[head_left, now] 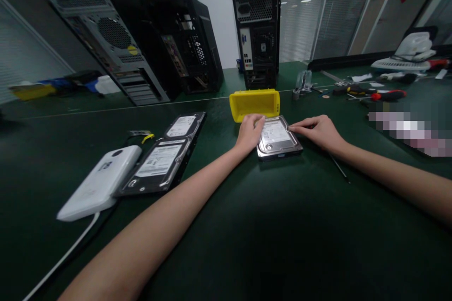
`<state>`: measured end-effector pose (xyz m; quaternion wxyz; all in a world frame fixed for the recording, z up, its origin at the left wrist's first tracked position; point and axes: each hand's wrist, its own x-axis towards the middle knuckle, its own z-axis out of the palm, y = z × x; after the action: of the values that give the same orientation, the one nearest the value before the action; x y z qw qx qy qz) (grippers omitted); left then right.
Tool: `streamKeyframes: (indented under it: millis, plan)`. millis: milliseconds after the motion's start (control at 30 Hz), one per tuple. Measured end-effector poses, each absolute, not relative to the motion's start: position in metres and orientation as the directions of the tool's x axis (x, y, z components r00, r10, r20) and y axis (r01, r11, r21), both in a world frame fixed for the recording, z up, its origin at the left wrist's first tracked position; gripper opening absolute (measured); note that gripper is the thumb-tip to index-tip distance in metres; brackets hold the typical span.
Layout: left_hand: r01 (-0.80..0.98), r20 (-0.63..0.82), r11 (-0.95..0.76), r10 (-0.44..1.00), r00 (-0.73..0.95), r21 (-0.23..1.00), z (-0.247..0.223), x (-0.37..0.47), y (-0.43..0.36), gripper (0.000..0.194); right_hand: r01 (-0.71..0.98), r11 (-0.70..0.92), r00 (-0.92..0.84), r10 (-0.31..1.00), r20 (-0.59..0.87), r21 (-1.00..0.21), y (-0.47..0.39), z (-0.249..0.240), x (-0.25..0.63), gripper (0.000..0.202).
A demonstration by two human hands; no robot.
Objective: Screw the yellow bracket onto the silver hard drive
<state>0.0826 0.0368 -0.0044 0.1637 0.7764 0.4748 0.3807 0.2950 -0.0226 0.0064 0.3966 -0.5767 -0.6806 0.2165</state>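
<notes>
A silver hard drive [277,136] with a white label lies flat on the dark green table, in front of a yellow bin [254,103]. My left hand [250,130] grips its left side, fingers bent over the far left corner. At the drive's right edge, the thumb and forefinger of my right hand [319,132] are pinched together; whether a small part is between them I cannot tell. A screwdriver [339,168] is tucked in that same hand, its thin shaft pointing back towards me and a bit of red showing between the fingers.
Two more hard drives [158,162] [181,126] lie to the left, beside a white box-shaped device [102,181] with a cable. Computer cases [259,33] [190,42] [95,33] stand behind. Pliers and screwdrivers [388,95] lie at the back right. A pixelated patch covers something at right.
</notes>
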Motion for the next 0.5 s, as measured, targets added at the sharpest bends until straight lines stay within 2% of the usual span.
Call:
streamKeyframes:
  millis: [200, 333, 400, 500]
  plan:
    - [0.608, 0.435, -0.494, 0.863, 0.257, 0.621, -0.0051, 0.0821, 0.0373, 0.026, 0.573, 0.233, -0.041, 0.966, 0.257, -0.786, -0.0219, 0.0051, 0.2972, 0.032]
    - [0.609, 0.429, -0.493, 0.864, 0.262, 0.621, -0.0050, 0.0820, 0.0371, 0.026, 0.595, 0.218, 0.005, 0.962, 0.275, -0.774, -0.0220, 0.0036, 0.2974, 0.033]
    - [0.609, 0.430, -0.495, 0.863, 0.264, 0.620, -0.0052, 0.0819, 0.0373, 0.026, 0.665, 0.242, -0.005, 0.948, 0.319, -0.706, -0.0209, 0.0023, 0.2992, 0.034]
    - [0.608, 0.436, -0.502, 0.859, 0.267, 0.615, -0.0059, 0.0817, 0.0381, 0.026, 0.813, 0.325, -0.153, 0.920, 0.362, -0.483, -0.0182, -0.0006, 0.3039, 0.034]
